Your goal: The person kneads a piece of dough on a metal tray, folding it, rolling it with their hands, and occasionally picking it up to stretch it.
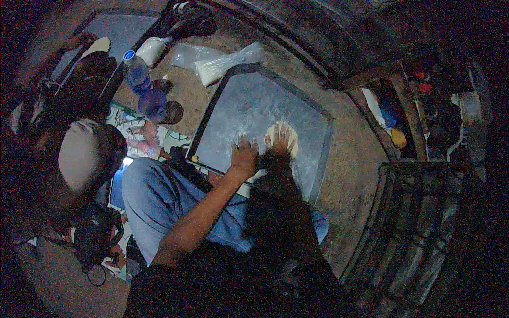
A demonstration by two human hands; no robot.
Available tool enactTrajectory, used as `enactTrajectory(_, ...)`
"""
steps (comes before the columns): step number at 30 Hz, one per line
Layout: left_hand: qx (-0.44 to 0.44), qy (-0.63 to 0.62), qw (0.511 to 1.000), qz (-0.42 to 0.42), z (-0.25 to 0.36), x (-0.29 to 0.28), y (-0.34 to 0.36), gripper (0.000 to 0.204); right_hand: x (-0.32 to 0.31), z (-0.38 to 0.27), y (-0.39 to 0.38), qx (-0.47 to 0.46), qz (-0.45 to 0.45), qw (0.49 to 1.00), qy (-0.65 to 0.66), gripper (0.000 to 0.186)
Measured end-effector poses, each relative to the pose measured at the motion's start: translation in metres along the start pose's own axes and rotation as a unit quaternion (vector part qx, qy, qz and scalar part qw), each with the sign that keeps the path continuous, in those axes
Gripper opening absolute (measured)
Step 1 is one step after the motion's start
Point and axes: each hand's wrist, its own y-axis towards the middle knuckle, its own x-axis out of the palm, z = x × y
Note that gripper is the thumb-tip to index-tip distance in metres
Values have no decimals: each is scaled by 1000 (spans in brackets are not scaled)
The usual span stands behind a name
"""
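Observation:
My right hand (280,142) lies palm down with fingers spread on a flat, round, pale dough disc (295,148). The disc rests on a dark grey board (313,124) with a raised edge and white flour smears. Just left of the disc, my left hand (245,155) is flat on the same board, fingers stretched and slightly apart, holding nothing. A small pale lump (194,158) sits at the board's near left corner. The board stands before my bent legs in blue jeans (159,199).
Beyond the board's left side are a blue-capped plastic bottle (136,73), a purple-blue container (152,105) and clear plastic bags (228,64). Another person sits in shadow at left, near a second board (119,31). A slatted crate (408,228) stands at right, below a cluttered shelf.

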Motion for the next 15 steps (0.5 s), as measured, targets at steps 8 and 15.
enactTrajectory(8,1,8,1000,22,-6,7,-2,59,6,-2,4,-34,-63,996,44,64)
enactTrajectory(15,26,-8,999,28,5,9,-2,59,-11,46,3,-115,-203,919,319,62)
